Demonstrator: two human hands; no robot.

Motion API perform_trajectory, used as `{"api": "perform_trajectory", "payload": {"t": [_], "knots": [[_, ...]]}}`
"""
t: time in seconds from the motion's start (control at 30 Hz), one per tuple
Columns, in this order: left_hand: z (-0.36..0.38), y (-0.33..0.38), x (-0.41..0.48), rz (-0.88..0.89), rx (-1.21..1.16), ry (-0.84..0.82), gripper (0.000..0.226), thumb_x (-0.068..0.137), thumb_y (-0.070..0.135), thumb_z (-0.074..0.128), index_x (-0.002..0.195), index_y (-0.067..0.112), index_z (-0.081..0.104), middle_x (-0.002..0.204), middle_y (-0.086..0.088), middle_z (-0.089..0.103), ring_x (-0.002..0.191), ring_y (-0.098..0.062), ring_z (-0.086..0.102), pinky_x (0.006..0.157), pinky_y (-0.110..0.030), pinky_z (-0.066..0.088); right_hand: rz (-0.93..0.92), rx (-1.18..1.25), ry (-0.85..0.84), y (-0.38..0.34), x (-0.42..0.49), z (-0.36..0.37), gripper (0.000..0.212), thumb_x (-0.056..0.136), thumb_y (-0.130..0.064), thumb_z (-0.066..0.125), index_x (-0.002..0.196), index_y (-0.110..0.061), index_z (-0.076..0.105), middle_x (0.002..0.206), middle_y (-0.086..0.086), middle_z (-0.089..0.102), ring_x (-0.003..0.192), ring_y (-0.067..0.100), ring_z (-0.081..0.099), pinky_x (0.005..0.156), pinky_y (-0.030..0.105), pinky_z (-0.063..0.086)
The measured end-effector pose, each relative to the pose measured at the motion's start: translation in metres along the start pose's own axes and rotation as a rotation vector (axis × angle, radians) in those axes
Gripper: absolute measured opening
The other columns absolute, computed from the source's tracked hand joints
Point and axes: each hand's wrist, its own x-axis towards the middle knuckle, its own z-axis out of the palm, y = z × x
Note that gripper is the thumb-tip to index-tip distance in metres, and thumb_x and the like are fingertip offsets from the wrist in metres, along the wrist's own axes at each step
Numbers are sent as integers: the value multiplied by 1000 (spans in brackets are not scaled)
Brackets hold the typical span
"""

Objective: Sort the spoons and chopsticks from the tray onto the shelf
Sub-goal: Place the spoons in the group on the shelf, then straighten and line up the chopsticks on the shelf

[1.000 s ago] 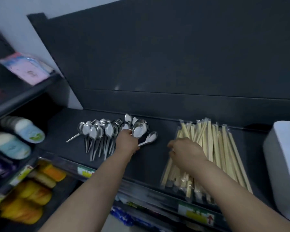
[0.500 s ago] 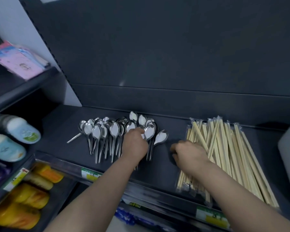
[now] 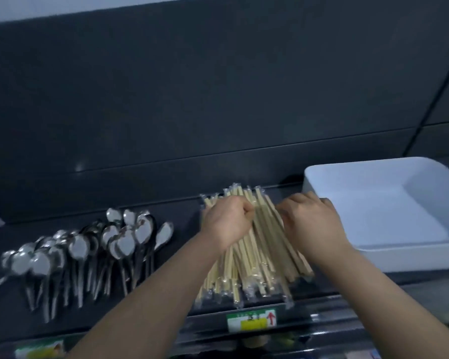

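Beside chopsticks [image 3: 254, 257]: white tray [image 3: 399, 257] right, spoons [image 3: 125, 242] left.

Two bare forearms reach forward from the lower edge and angle in toward each other. The left hand [image 3: 227, 221] lies back up with the wrist slightly bent, its fingers [image 3: 245, 211] curled tight like a fist round the chopsticks [image 3: 257, 257]. The right hand [image 3: 312, 224] sits just beside it, also back up, its fingers [image 3: 287, 207] bent down at the knuckles and gripping the same bundle. The two hands are close but apart.
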Motion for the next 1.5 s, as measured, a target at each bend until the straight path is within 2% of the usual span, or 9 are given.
{"api": "perform_trajectory", "payload": {"t": [0.17,0.33,0.5,0.67,0.97,1.1,1.27,1.4,1.5], "knots": [[43,69,19,-33,-263,-171,24,96,39,52,89,20,66,89,-8,70,84,-27,70,71,-32,56,124,-1,-45,76,-32,-19,26,96,-34,45,113,-32,65,113,-10,64,112,17,51,85,32,38],[81,116,20,-207,-382,-355,40,94,43,52,103,5,62,91,-9,71,70,-23,73,50,-27,52,145,231,-250,136,-66,-27,45,89,-64,40,110,-33,66,111,-12,65,105,10,55,88,31,43],[95,134,25,-246,-411,-257,23,89,9,41,92,2,62,90,-15,67,71,-33,69,56,-40,61,47,370,-243,162,-78,-30,38,85,-61,51,100,-32,71,101,-13,69,95,10,60,87,30,43],[78,158,29,-176,-393,-165,24,87,7,39,77,5,61,82,-11,66,71,-33,68,53,-37,60,-87,249,-94,185,-68,-42,63,82,-70,22,95,-32,70,85,-12,69,87,13,59,78,29,34],[123,263,59,-69,-368,-236,23,83,9,38,84,4,61,69,-14,69,56,-32,70,62,-45,61,140,163,-18,283,-92,-63,26,98,-43,43,109,-35,65,97,-12,67,99,15,55,86,28,27],[159,311,72,-60,-348,-289,27,83,9,37,96,5,61,74,-15,69,58,-32,71,62,-45,61,293,131,-32,330,-109,-55,29,102,-29,36,120,-35,58,115,-12,61,122,12,47,114,36,12],[196,353,81,-15,-419,-302,27,94,18,42,103,4,63,88,-11,69,71,-25,71,63,-38,62,452,219,-90,372,-110,-63,63,77,10,37,126,-23,57,137,1,51,146,18,18,116,38,4],[202,348,79,10,-394,-230,30,100,34,39,92,13,59,94,-4,67,77,-18,70,69,-39,60,469,218,-7,367,-96,-74,62,73,12,38,121,-20,62,129,14,55,139,18,32,118,34,2],[191,316,80,-49,-377,-145,27,99,33,41,81,19,55,96,-5,70,80,-20,70,74,-42,59,336,234,61,335,-79,-71,54,78,8,42,118,-19,66,122,11,60,132,22,41,116,37,19]]}}
